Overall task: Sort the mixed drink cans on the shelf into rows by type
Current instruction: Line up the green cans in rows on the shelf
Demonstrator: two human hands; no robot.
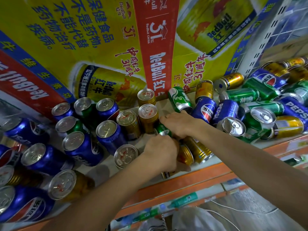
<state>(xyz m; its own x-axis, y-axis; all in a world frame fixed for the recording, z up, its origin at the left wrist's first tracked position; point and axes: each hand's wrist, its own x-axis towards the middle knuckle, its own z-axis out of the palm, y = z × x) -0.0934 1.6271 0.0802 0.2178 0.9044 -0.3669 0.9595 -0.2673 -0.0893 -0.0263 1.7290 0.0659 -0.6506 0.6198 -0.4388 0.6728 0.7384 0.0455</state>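
Upright blue Pepsi cans (109, 135), gold Red Bull cans (147, 116) and a few green cans (70, 125) stand on the left half of the shelf (175, 179). On the right lies a jumbled pile of blue cans (205, 110), green cans (179, 99) and gold cans (288, 126) on their sides. My right hand (178, 124) is closed over a green can (164, 130) in the middle of the shelf. My left hand (160, 152) grips a gold can (185, 155) lying near the front edge; my fingers hide much of both cans.
Large yellow and red Red Bull cartons (103, 47) fill the back of the shelf. A white perforated upright (270, 30) bounds the right side. The orange shelf lip (200, 177) runs along the front, with lower shelves and floor (250, 205) beneath.
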